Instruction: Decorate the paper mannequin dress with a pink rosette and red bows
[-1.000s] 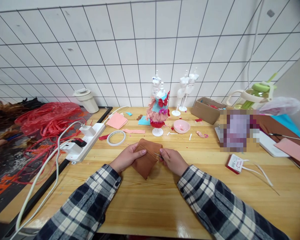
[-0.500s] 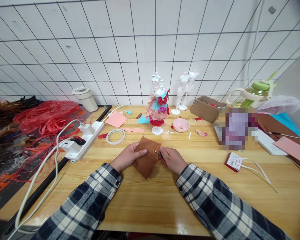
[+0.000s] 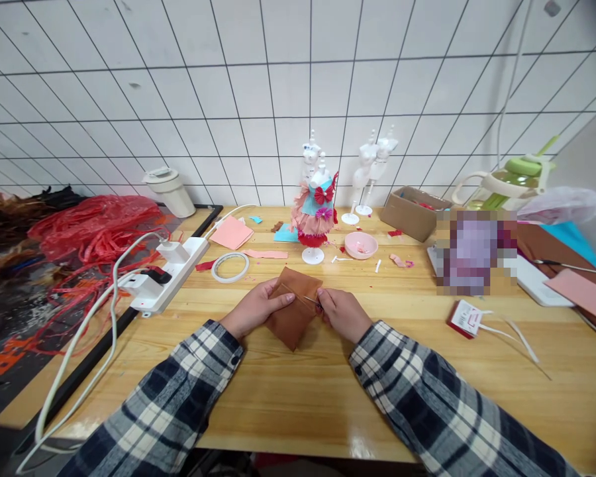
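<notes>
A folded piece of brown fabric (image 3: 294, 324) lies tilted over the table in front of me, with a slit or fold line across its middle. My left hand (image 3: 255, 308) pinches its left side, thumb on top and fingers beneath. At its right side my right hand (image 3: 345, 313) is closed round small scissors (image 3: 314, 303). Their thin metal blades point left and lie against the fabric near that line, while the handles are hidden in my fingers. Beyond the hands stands a small white dress form (image 3: 316, 215) in a blue, pink and red ruffled dress.
A tape roll (image 3: 214, 268), pink sheets (image 3: 232, 233) and a power strip (image 3: 179, 278) lie left. A pink bowl (image 3: 361, 256), cardboard box (image 3: 412, 215) and bare dress forms (image 3: 370, 162) stand behind. A red-and-white tag (image 3: 465, 319) is at right.
The view has shifted slightly, so the scene sits a little higher. Both hands keep their grip, and the scissors stay against the brown fabric with little visible movement.
</notes>
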### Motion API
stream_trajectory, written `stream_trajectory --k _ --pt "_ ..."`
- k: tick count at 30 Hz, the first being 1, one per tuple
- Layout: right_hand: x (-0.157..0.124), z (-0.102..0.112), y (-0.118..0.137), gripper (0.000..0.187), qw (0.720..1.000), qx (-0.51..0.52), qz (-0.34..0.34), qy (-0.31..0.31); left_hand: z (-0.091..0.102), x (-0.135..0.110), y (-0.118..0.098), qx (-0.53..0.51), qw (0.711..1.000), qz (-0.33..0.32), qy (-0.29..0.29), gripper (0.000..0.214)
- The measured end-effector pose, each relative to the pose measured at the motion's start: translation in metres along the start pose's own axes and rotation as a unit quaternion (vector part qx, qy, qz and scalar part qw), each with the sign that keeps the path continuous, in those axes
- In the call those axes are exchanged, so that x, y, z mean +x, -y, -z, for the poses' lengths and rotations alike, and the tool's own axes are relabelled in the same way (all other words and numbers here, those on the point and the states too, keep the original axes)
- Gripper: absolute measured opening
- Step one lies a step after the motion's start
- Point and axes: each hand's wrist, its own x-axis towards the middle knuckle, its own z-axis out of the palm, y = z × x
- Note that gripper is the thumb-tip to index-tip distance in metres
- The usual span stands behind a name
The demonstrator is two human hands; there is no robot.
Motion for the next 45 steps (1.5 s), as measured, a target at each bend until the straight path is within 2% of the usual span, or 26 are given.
stream_trajectory --k 17,45 --pt "0.0 -0.003 0.003 0.042 0.996 -0.084 0.01 -0.019 -0.008 -0.001 0.002 0.014 1.0 0.0 -0.009 0.049" --pt "-0.001 -0.007 0.002 0.047 0.995 -0.098 0.013 -0.011 -0.015 0.001 0.008 0.084 0.995 -0.047 -0.026 0.047"
